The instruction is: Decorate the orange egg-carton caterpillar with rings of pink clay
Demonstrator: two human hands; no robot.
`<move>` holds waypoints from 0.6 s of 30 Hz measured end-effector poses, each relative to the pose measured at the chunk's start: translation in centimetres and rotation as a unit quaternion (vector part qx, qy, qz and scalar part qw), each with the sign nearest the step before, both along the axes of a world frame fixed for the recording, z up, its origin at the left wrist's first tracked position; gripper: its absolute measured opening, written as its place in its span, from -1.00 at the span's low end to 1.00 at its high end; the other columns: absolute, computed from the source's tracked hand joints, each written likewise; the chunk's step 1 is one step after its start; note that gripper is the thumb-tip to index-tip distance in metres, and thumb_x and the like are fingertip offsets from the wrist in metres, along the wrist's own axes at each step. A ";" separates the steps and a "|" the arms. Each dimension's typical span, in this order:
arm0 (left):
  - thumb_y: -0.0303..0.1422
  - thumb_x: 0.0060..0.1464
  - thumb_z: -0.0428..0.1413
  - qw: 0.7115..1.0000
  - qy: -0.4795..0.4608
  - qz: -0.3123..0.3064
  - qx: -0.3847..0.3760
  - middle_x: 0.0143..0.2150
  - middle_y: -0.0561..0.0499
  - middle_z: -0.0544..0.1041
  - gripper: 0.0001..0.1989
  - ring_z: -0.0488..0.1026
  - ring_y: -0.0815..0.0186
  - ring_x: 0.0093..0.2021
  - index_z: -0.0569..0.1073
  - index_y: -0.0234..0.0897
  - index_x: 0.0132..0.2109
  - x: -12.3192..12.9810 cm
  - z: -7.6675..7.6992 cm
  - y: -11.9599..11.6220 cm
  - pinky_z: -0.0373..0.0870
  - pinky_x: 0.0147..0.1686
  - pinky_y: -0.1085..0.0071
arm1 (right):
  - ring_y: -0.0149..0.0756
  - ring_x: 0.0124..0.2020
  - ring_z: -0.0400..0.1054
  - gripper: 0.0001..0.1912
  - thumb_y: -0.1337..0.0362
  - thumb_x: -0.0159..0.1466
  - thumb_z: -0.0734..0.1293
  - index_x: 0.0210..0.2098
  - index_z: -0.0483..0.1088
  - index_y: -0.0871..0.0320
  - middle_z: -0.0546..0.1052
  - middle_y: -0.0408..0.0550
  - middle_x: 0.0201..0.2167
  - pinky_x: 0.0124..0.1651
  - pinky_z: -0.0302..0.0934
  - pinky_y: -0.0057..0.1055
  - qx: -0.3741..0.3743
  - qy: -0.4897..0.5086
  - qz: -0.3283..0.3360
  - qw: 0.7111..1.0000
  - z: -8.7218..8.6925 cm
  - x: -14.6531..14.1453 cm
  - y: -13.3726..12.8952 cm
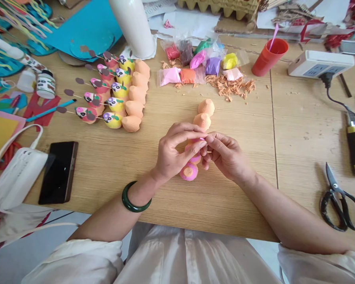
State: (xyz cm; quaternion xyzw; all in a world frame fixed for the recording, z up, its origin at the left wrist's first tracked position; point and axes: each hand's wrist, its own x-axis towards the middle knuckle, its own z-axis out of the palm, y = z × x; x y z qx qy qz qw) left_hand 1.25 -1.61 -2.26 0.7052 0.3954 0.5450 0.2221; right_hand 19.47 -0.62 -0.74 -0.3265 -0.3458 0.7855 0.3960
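My left hand is closed in a pinch, thumb and fingertips meeting over a row of painted lumps. A tiny bit of pink clay shows between its fingertips. My right hand, also pinched, touches the same spot from the right. Beneath the hands runs a strip of egg-carton cups, its far bumps bare peach and its near bump pink with a peach round patch. The middle bumps are partly hidden by my fingers. Whether the right fingertips hold clay too is hard to see.
Decorated red and yellow cup strips stand left beside a peach strip. Colored clay packets, orange shreds and a red cup lie behind. A phone is left; scissors and a power strip are right.
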 end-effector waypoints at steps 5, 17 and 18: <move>-0.40 0.33 0.35 0.999 -0.010 0.028 0.019 -0.10 0.03 0.76 -0.95 0.69 0.33 -0.03 0.71 -0.13 -0.11 0.2 -0.1 0.0 0.62 0.08 0.35 | -0.45 -0.57 0.40 -0.58 -0.06 0.24 0.65 -0.39 0.59 0.16 0.55 -0.20 -0.50 -0.55 0.42 -0.48 0.014 -0.010 -0.007 1.000 0.0 -0.1 0.0; -0.16 0.27 0.41 0.971 -0.161 0.015 -0.175 -0.01 0.00 0.72 -0.86 0.67 0.24 0.06 0.76 -0.04 -0.08 0.0 0.1 0.0 0.67 0.06 0.29 | -0.51 -0.54 0.18 -0.80 0.19 0.18 0.57 -0.30 0.55 0.14 0.45 -0.21 -0.43 -0.64 0.08 -0.56 -0.030 -0.021 -0.078 0.996 0.5 0.1 0.5; -0.15 0.28 0.40 0.973 -0.150 0.013 -0.178 0.00 0.00 0.71 -0.86 0.66 0.22 0.07 0.76 -0.02 -0.07 0.0 0.2 -0.1 0.67 0.09 0.26 | -0.54 -0.56 0.10 -0.76 0.15 0.19 0.58 -0.31 0.55 0.14 0.40 -0.24 -0.45 -0.65 -0.03 -0.57 -0.037 -0.021 -0.064 0.997 0.8 0.1 0.5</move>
